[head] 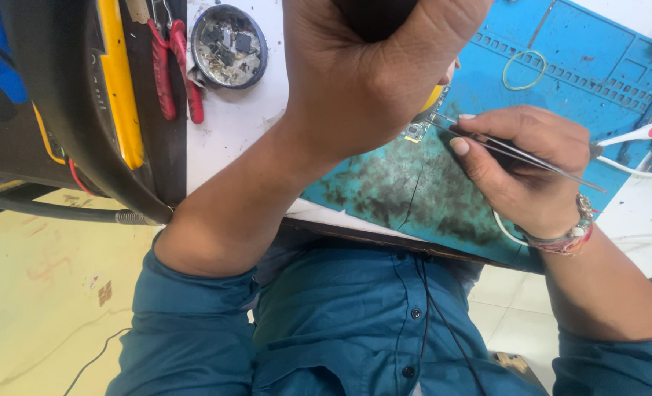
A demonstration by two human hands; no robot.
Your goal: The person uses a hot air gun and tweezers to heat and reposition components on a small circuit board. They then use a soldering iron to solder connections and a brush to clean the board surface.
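My left hand [370,73] is a closed fist around a dark tool handle; a yellow part of the tool [433,97] shows below the fist, and the tip is hidden. My right hand [520,172], with a beaded bracelet at the wrist, pinches thin metal tweezers [520,154]. Their points reach left to a small circuit board [416,132] lying on a stained blue work mat [583,66]. Both hands meet over this board.
A round tin of small chips [228,45] and red-handled pliers [176,70] lie on the white tabletop at upper left. A black and yellow device [113,81] with a hose [47,210] stands left. On the mat lie a rubber band [525,70] and a white-pink brush [641,133].
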